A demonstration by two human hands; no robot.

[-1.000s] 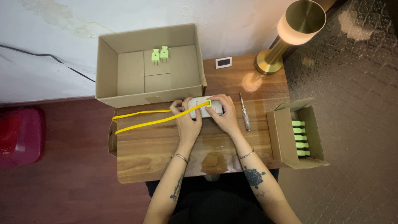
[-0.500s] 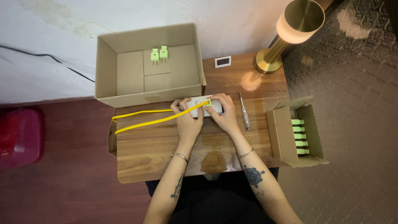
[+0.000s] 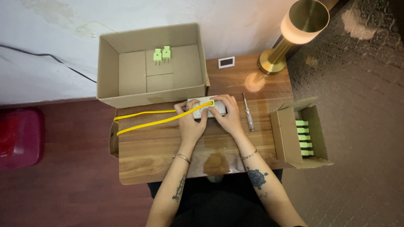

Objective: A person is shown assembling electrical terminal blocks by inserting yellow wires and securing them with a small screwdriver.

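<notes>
A white power strip lies on the wooden table just in front of a large open cardboard box. My left hand presses on the strip's left part, where a yellow cable leads off to the left. My right hand grips the strip's right end; a small green plug shows between my hands. Two green plugs stand inside the large box.
A screwdriver lies right of my right hand. A smaller open box at the table's right edge holds several green plugs. A brass lamp and a small white display stand at the back. A red container sits on the floor left.
Both hands stay on the power strip with only slight finger shifts. The yellow cable and the boxes have not moved.
</notes>
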